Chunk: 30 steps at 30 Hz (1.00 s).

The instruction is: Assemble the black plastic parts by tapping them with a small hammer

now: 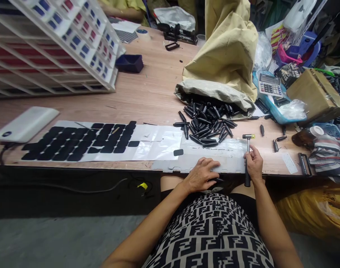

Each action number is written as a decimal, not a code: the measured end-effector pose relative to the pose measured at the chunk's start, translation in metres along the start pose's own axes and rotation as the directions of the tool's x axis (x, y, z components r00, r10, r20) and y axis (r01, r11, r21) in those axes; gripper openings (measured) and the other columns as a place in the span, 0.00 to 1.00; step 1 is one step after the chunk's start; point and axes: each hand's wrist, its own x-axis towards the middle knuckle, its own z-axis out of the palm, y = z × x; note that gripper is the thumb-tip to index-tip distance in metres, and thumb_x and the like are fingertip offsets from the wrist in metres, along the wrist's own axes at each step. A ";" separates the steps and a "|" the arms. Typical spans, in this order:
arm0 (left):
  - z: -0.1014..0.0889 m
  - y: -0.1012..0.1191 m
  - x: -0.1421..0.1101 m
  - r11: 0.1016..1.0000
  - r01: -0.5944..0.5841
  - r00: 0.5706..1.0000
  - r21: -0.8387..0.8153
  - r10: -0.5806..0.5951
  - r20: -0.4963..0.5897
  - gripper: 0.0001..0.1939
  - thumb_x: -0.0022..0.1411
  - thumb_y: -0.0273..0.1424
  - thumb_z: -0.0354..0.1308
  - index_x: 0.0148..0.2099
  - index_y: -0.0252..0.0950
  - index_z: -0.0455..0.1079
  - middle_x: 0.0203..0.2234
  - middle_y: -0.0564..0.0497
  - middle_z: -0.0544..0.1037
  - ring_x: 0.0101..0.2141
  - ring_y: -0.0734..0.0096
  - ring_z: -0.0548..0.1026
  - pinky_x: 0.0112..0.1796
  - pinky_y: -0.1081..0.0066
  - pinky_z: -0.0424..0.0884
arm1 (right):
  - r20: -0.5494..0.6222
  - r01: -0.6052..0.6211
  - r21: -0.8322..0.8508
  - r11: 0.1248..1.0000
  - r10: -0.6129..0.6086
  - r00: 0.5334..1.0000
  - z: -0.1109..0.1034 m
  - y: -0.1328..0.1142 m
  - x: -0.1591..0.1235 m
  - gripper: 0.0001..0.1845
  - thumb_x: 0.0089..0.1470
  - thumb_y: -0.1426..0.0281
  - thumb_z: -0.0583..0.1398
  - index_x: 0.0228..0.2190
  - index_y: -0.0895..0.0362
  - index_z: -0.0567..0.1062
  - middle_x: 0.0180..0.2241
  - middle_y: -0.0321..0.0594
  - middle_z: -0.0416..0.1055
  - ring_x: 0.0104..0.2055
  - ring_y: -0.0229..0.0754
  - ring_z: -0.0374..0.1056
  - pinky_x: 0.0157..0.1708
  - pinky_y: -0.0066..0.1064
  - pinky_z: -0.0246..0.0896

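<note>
1. A wooden table (156, 82) runs between nine and three o'clock of the scene's centre, its near edge at a seated worker's lap, an arrangement that keeps the work within short reach.
2. A white rack (75, 44) stands at ten o'clock, well apart from both hands, seemingly kept out of the way.
3. At one o'clock, a tan sack (223, 52) opens toward the worker, likely for easy access to its contents.
4. A white sheet (159, 137) lies flat at nine o'clock, its black patches (72, 145) set in rows, perhaps to show each one.
5. Toward four o'clock, a grey board (231, 162) lines the table's edge, probably guarding the surface against knocks.
6. Black parts (207, 126) spill in a heap at three o'clock, at the sack's mouth, ahead of both hands.
7. The left hand (202, 175), near half past four, arches palm down at the edge, fingers loosely bent and slightly parted.
8. The right hand (255, 163), past three o'clock, closes its fingers around a small hammer (246, 173), forearm rising from five.
9. The hammer stands nearly upright, head toward twelve, seemingly gripped mid-handle for control.
10. A dark piece (218, 180) sits just beside the left fingertips; whether they hold it cannot be told.
</note>
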 end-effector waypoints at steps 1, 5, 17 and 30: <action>-0.001 0.001 0.001 1.000 -0.010 1.000 0.001 0.010 0.013 0.09 0.57 0.36 0.68 0.42 0.45 0.80 0.59 0.47 0.71 0.57 0.49 0.64 0.58 0.51 0.56 | -0.004 0.004 -0.003 1.000 -0.004 1.000 0.000 0.000 0.000 0.33 0.57 0.58 0.60 0.59 0.62 0.70 0.26 0.32 0.68 0.23 0.34 0.61 0.25 0.27 0.60; -0.004 0.000 0.007 0.995 0.069 0.995 -0.075 -0.075 -0.072 0.15 0.55 0.43 0.69 0.44 0.44 0.79 0.56 0.46 0.74 0.55 0.50 0.67 0.57 0.52 0.60 | -0.009 0.022 -0.025 0.999 -0.022 1.000 0.000 -0.001 0.000 0.32 0.57 0.58 0.60 0.58 0.63 0.70 0.26 0.32 0.68 0.24 0.35 0.60 0.26 0.28 0.59; -0.018 -0.052 0.056 0.882 0.467 0.814 0.060 -0.402 -0.419 0.09 0.62 0.34 0.64 0.45 0.41 0.78 0.42 0.43 0.74 0.48 0.50 0.66 0.47 0.53 0.62 | -0.013 0.063 -0.053 0.997 -0.064 0.998 0.000 0.005 0.000 0.32 0.58 0.59 0.59 0.59 0.63 0.70 0.26 0.32 0.68 0.26 0.35 0.61 0.27 0.28 0.60; -0.001 -0.046 0.052 0.913 0.394 0.853 -0.106 -0.406 -0.329 0.09 0.62 0.34 0.65 0.46 0.42 0.77 0.40 0.49 0.81 0.46 0.57 0.69 0.49 0.56 0.59 | -0.002 0.086 -0.077 0.993 -0.086 0.996 -0.001 -0.001 -0.004 0.32 0.58 0.59 0.59 0.59 0.62 0.71 0.26 0.32 0.65 0.25 0.35 0.60 0.26 0.28 0.59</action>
